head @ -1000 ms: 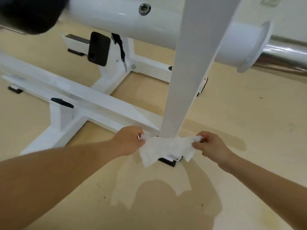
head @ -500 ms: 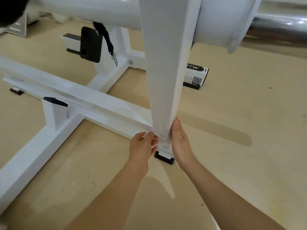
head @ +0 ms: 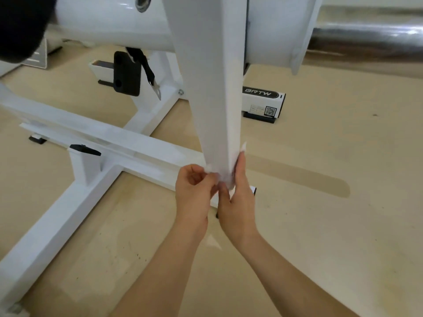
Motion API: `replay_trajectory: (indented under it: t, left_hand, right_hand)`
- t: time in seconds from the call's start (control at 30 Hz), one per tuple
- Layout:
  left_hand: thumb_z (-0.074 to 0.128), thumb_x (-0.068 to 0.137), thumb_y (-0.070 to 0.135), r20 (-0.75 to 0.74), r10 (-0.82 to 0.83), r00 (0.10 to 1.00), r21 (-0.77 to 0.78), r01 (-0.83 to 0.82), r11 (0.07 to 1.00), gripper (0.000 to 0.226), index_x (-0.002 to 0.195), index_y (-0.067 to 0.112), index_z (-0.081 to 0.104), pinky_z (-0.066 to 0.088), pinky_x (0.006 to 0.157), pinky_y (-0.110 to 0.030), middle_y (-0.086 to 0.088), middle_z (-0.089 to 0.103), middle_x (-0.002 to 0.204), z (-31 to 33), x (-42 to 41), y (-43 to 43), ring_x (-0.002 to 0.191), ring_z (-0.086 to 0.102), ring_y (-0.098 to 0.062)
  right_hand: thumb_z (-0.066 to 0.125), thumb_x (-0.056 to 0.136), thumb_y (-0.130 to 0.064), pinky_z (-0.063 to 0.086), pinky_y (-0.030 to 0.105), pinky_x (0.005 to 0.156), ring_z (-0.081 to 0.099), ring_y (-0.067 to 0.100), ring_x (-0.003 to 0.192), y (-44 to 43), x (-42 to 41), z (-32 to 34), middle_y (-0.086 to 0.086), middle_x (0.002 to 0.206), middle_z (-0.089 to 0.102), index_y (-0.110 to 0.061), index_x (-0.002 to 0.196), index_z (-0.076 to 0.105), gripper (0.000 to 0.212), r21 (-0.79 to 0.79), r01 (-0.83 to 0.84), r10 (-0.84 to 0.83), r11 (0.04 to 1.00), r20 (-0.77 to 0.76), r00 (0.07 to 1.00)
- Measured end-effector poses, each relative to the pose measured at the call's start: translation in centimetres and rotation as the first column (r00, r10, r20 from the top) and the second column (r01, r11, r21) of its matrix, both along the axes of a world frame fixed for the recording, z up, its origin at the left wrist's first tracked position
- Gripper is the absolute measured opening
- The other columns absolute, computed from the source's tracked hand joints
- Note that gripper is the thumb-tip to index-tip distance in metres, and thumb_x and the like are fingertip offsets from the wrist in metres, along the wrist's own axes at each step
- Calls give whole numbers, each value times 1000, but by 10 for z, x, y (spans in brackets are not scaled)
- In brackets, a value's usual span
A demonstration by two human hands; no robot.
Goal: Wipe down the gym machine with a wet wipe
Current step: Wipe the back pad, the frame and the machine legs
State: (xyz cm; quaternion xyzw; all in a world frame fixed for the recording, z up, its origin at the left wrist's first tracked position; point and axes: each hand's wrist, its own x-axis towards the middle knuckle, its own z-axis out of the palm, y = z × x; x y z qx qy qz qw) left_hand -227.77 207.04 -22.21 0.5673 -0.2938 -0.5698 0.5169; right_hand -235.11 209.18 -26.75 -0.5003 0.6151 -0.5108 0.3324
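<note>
My left hand (head: 194, 186) is nearest, fingers curled in and pinching one end of the wet wipe (head: 225, 179) against the left edge of the upright post (head: 215, 99). My right hand (head: 238, 202) is beside it, fingers straight and together, laid up the post's right face with the wipe pressed underneath; a corner of it pokes out above my fingertips.

The wipe sits wrapped round the foot of the post, just above the base rail (head: 128, 143). It is thin, white and crumpled, hard to tell from the white paint. I judge it light, limp and damp, likely to bunch or tear if I drag it by one corner. Better to keep both ends held and the sheet snug round the post. The post itself looks stiff, smooth and glossy, so I expect the wipe to slide easily along it.

Further off are a labelled foot (head: 263, 101), a black pad (head: 127, 73), the fat white crossbar (head: 109, 21) and a chrome sleeve (head: 370, 37).
</note>
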Motion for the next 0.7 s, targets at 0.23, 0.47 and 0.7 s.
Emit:
replay_trajectory:
  t: [0.23,0.47,0.7]
  left_hand:
    - [61,80,-6,439,-247,864,66,244,968,11,84,4,59,58,81,-44,-19,64,81,27,23,-26,70,63,-24]
    - [61,85,-3,603,-472,643,99,526,844,26,111,3,62,59,79,-33,-15,73,96,82,39,-54,91,70,-24]
    - [68,83,1,602,-611,515,206,639,741,36,113,19,64,54,86,-24,7,75,98,86,56,-35,93,70,-11]
  right_hand:
    - [39,99,-22,46,15,89,62,15,97,-2,18,16,-3,138,54,-29,149,24,53,-172,254,-248,952,56,967]
    - [29,103,-29,49,49,94,58,39,113,-9,30,35,-4,151,40,-40,152,15,51,-315,271,-275,910,30,961]
    - [30,99,-11,42,9,84,60,14,94,14,30,24,3,138,55,-33,150,23,56,-235,256,-253,938,43,967]
